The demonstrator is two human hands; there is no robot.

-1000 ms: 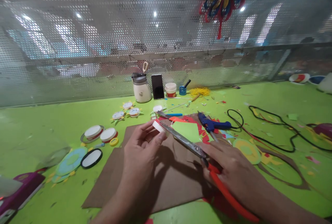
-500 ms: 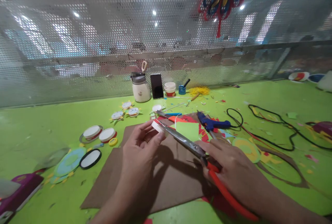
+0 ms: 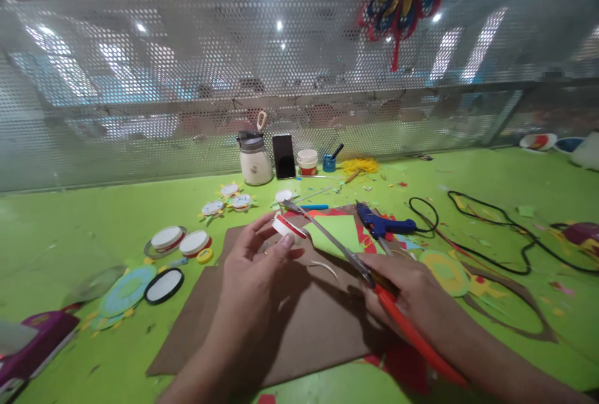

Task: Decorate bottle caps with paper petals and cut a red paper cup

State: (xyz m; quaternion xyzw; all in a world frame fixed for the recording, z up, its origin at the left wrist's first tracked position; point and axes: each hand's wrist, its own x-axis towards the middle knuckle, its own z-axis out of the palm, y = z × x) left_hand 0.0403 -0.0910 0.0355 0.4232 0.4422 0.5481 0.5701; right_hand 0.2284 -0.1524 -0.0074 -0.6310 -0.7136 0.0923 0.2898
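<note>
Between the thumb and fingers of my left hand is a small round white lid with a red band along its edge. My right hand grips scissors with orange-red handles. Their blades are spread and point up and left, close to the lid. Below the blades, a thin curved white strip lies on the brown cardboard. Pale green paper and red scraps are just beyond the blades.
A blue glue gun with a black cord lies to the right. White lids, a black-rimmed disc and paper flower shapes lie left. A jug, phone and tubs stand at the back by the perforated panel.
The white strip that stood up by the blades has come down onto the cardboard. The lid has turned in my left hand, showing more red band. The scissor blades have spread apart.
</note>
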